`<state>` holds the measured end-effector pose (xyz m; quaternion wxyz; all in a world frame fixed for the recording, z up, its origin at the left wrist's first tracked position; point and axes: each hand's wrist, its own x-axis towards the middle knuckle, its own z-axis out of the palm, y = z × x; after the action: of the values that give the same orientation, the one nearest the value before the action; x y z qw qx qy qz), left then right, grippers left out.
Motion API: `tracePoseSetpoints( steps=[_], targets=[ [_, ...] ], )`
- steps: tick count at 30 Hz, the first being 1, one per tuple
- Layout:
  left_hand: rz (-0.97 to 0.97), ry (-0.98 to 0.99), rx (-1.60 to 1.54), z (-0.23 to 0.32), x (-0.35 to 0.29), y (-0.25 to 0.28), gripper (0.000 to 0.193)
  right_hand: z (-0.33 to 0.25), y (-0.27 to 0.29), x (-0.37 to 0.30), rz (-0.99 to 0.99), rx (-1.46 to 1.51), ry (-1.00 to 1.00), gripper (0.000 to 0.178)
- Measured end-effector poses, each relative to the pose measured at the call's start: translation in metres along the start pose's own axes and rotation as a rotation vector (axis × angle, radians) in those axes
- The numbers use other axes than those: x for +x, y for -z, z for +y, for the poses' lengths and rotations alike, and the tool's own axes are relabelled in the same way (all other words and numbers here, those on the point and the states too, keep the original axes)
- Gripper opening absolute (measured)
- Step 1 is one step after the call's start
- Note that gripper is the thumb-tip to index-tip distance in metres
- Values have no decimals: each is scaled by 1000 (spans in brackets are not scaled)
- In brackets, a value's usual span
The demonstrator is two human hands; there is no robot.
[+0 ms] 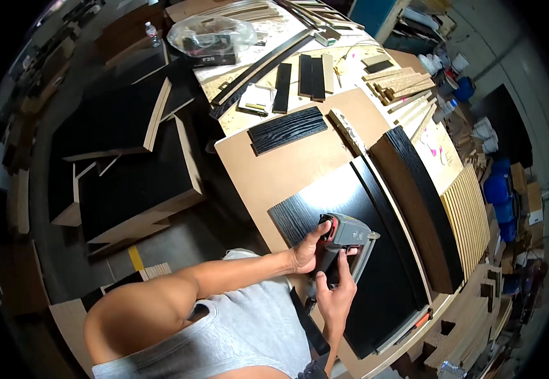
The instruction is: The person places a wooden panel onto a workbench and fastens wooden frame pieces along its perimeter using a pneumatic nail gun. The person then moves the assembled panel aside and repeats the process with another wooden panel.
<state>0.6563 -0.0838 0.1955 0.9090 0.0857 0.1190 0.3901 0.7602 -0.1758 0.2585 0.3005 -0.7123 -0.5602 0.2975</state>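
Both my hands are on a grey, black and red nail gun [352, 232], held above a glossy black panel [381, 303]. My left hand [306, 252] is closed on its back end, the thumb near the red part. My right hand [336, 300] grips it from below, with fingers reaching up its near side. Under the panel lies a tan board [249, 167]. A narrow black strip [391, 227] runs along the panel's right side, and beyond it stands a long black and brown piece [423, 208].
A short black wood-grain board [288, 129] lies farther up the tan board. Wood strips [400, 85] and a plastic-wrapped box [214, 41] sit at the back of the table. Large black cabinets [135, 183] stand at left. An orange-handled tool [422, 321] rests at the right edge.
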Motion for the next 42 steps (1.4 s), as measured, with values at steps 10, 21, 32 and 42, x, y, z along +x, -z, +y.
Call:
tracePoseSetpoints(
  steps=[10,21,32,42],
  targets=[
    [-215,-142,260,59,-42,-31,109,54,20,13,-23,382,36,51],
    [460,-322,214,102,-29,32,88,-35,-67,41,245,304,-8,16],
    [72,-630,236,281,-48,107,41,-141,-186,118,-429,331,-107,41],
    [64,-620,118,389,-12,129,52,-217,-242,185,-504,236,-8,37]
  ],
)
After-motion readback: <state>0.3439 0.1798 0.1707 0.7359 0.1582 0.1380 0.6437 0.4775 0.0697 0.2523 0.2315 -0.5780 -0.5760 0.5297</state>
